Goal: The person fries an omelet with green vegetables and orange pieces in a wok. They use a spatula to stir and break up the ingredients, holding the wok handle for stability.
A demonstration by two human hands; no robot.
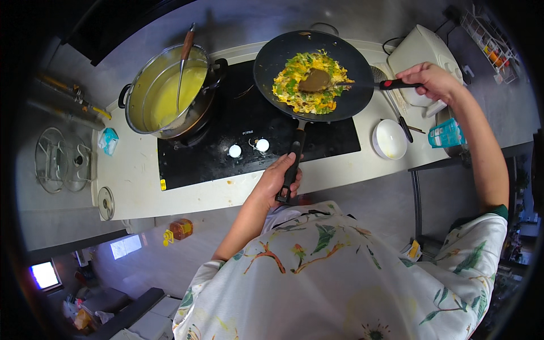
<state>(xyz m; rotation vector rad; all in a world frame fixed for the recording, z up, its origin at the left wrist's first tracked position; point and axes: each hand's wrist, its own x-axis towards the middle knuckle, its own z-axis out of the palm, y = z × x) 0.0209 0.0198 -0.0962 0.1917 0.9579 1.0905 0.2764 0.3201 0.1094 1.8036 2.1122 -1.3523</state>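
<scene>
My left hand (280, 178) is closed around the black handle of a dark wok (352, 55) over the right part of the black cooktop (250, 170). In the wok lies a flat mass of cooked egg with chopped green vegetable (312, 104). My right hand (433, 80) grips the black handle of a spatula (315, 80), whose broad brown head rests on the egg, near its middle. On the left part of the cooktop stands a large metal pot (140, 123) of yellow liquid (170, 93), with a wooden-handled ladle (185, 51) leaning in it.
Right of the wok are a white bowl (389, 139), a black-handled skimmer (403, 127), a teal packet (446, 134) and a white appliance (418, 55). Glass lids (51, 159) hang at the left wall; a small lid (106, 203) lies at the counter's corner. An oil bottle (181, 229) stands on the floor.
</scene>
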